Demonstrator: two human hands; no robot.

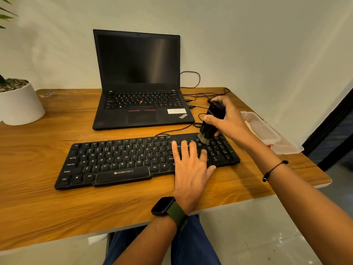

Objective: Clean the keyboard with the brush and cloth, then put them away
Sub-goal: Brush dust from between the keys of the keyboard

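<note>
A black Zebronics keyboard [118,161] lies across the wooden desk [47,203] in front of me. My right hand [230,119] grips a black brush [211,121] upright, its pale bristles touching the keys just left of the number pad. My left hand [191,165] lies flat with straight fingers on the keyboard's right part, near the Enter and arrow keys. A yellowish cloth [248,126] shows faintly inside the clear box at the right.
An open black laptop [139,83] stands behind the keyboard, cables [191,107] trailing to its right. A clear plastic box [275,138] sits at the desk's right edge. A white plant pot [19,104] stands at the far left.
</note>
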